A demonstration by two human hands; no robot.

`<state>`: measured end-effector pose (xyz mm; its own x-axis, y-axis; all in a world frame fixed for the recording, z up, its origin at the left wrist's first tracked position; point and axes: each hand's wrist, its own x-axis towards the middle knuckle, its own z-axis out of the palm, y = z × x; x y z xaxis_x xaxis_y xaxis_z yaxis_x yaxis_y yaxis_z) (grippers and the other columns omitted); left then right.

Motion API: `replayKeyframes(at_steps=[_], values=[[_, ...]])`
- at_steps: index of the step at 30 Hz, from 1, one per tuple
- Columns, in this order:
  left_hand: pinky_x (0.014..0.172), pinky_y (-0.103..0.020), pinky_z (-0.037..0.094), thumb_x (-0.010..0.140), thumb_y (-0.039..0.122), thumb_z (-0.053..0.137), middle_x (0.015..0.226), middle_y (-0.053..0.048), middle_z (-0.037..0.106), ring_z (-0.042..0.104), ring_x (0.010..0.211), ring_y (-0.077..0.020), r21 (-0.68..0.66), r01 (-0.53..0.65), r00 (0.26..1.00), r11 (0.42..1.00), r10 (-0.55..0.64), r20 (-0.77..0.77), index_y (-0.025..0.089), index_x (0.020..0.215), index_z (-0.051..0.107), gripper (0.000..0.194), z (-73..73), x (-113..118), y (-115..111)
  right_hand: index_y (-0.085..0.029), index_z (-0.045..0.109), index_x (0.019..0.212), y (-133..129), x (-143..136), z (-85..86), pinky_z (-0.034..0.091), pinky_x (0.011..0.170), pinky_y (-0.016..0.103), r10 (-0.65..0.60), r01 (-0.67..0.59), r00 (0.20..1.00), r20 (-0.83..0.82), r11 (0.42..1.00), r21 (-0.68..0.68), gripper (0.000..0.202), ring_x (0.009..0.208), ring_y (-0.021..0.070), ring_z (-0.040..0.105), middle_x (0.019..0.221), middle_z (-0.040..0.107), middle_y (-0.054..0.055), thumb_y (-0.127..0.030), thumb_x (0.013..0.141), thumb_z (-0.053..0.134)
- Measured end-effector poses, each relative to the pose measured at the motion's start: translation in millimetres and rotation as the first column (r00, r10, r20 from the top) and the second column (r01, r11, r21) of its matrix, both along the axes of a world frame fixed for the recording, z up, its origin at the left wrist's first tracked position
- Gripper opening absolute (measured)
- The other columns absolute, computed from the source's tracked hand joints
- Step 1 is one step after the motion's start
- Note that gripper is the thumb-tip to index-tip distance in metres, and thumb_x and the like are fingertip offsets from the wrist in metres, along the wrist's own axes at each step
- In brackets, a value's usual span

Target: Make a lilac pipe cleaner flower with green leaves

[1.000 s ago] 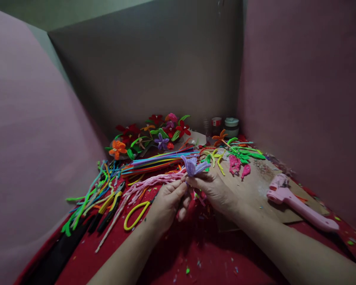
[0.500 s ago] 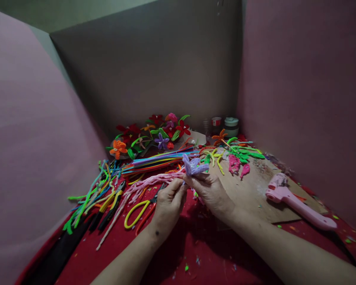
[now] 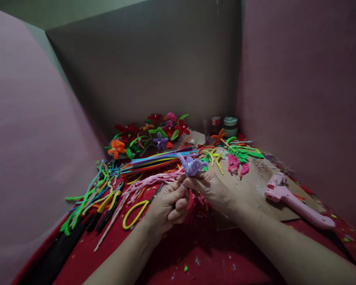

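Note:
A purple pipe-cleaner flower (image 3: 192,165) with pale bits at its centre is held up in front of me, petals spread upward. My right hand (image 3: 210,188) pinches it from below, thumb and fingers closed at its base. My left hand (image 3: 170,204) is closed right beside, its fingertips meeting at the underside of the flower, where the stem is hidden by the fingers. Behind the hands lie pink pipe cleaners (image 3: 150,181). Scissors with a yellow handle (image 3: 134,213) rest partly covered by my left hand.
Pliers (image 3: 108,208) and green pipe cleaners (image 3: 80,211) lie left. A pipe-cleaner bundle (image 3: 154,160) and finished flowers (image 3: 117,149) sit at the back. On the right, a pink glue gun (image 3: 299,206) lies across a board (image 3: 252,198); jars (image 3: 230,126) stand behind. Scraps dot the red cloth (image 3: 207,261).
My left hand has turned, its fingers now curled toward me below the flower. The flower has tilted slightly while staying in my right hand's pinch.

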<state>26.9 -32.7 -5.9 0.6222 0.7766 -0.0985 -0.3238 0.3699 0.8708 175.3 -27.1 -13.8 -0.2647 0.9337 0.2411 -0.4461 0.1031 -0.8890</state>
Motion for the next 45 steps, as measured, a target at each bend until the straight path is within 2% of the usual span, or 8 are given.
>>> replayKeyframes(at_steps=[11,17,23,30,32,36,38,45], values=[[0.028,-0.012,0.032,0.082,0.034,0.059,0.041,0.012,0.029,0.009,0.023,0.0022,-0.015,0.172,0.965,0.985,-0.165,0.202,0.013,0.070,0.055,0.024,-10.0,-5,0,-0.019,0.072,0.090,-3,-1,-1.9,0.039,0.062,0.024,0.157,-0.158,0.987,0.017,0.983,0.094,0.022,0.062,0.0106,0.052,0.069,0.065,0.000,-0.035,0.076,0.066],[0.033,-0.016,0.033,0.082,0.039,0.055,0.049,0.005,0.049,0.038,0.031,-0.0044,0.227,-0.047,0.979,0.973,0.090,-0.183,0.013,0.077,0.056,0.026,-0.7,1,5,-0.018,0.074,0.080,-3,-3,-0.1,0.045,0.071,0.032,-0.077,0.078,0.996,-0.049,0.997,0.018,0.021,0.063,0.0143,0.055,0.066,0.066,0.001,-0.036,0.069,0.071],[0.060,-0.019,0.046,0.073,0.024,0.068,0.084,0.001,0.056,0.056,0.070,-0.0094,0.727,-0.384,0.732,0.570,0.667,-0.136,0.021,0.105,0.052,0.036,34.2,-3,1,-0.023,0.075,0.077,-8,-5,3.5,0.046,0.081,0.037,-0.183,0.181,0.983,0.015,0.979,0.097,0.014,0.075,0.0183,0.060,0.072,0.069,0.000,-0.034,0.070,0.070],[0.066,-0.024,0.046,0.071,0.013,0.068,0.083,-0.001,0.055,0.052,0.075,-0.0114,0.999,-0.017,0.762,0.047,0.648,-0.017,0.023,0.082,0.068,0.015,71.9,0,-5,-0.022,0.073,0.072,-18,-7,8.3,0.044,0.069,0.030,-0.132,0.126,0.990,0.055,0.987,0.096,0.011,0.066,0.0133,0.054,0.068,0.063,-0.002,-0.032,0.071,0.070],[0.063,-0.023,0.046,0.071,0.012,0.069,0.077,-0.001,0.054,0.052,0.074,-0.0116,0.989,-0.129,0.746,0.065,0.664,0.053,0.020,0.071,0.067,0.008,69.5,2,0,-0.022,0.074,0.073,-20,-7,13.6,0.044,0.068,0.029,-0.125,0.125,0.992,0.009,0.991,0.043,0.011,0.064,0.0120,0.052,0.066,0.063,-0.002,-0.032,0.068,0.072],[0.053,-0.022,0.044,0.070,0.015,0.069,0.074,0.001,0.052,0.050,0.060,-0.0090,0.816,-0.412,0.790,0.407,0.606,0.096,0.016,0.067,0.061,0.008,54.4,2,13,-0.024,0.075,0.078,-21,-8,19.7,0.043,0.071,0.029,-0.127,0.127,0.991,-0.040,0.992,0.002,0.012,0.067,0.0120,0.052,0.068,0.065,-0.002,-0.031,0.069,0.072],[0.053,-0.022,0.043,0.070,0.016,0.068,0.073,0.000,0.053,0.051,0.062,-0.0096,0.797,-0.403,0.803,0.450,0.591,0.072,0.016,0.067,0.061,0.008,50.5,1,13,-0.024,0.075,0.079,-19,-8,18.9,0.044,0.075,0.031,-0.115,0.116,0.992,-0.058,0.993,0.013,0.013,0.073,0.0139,0.054,0.071,0.067,-0.001,-0.031,0.068,0.072],[0.072,-0.028,0.047,0.073,0.018,0.068,0.091,-0.004,0.061,0.056,0.083,-0.0155,0.997,0.071,0.645,-0.008,0.763,-0.040,0.019,0.097,0.062,0.025,73.2,-3,-7,-0.022,0.073,0.076,-18,-9,15.4,0.044,0.070,0.031,-0.236,0.230,0.971,0.043,0.966,0.121,0.013,0.069,0.0144,0.054,0.072,0.065,-0.001,-0.033,0.073,0.067]])
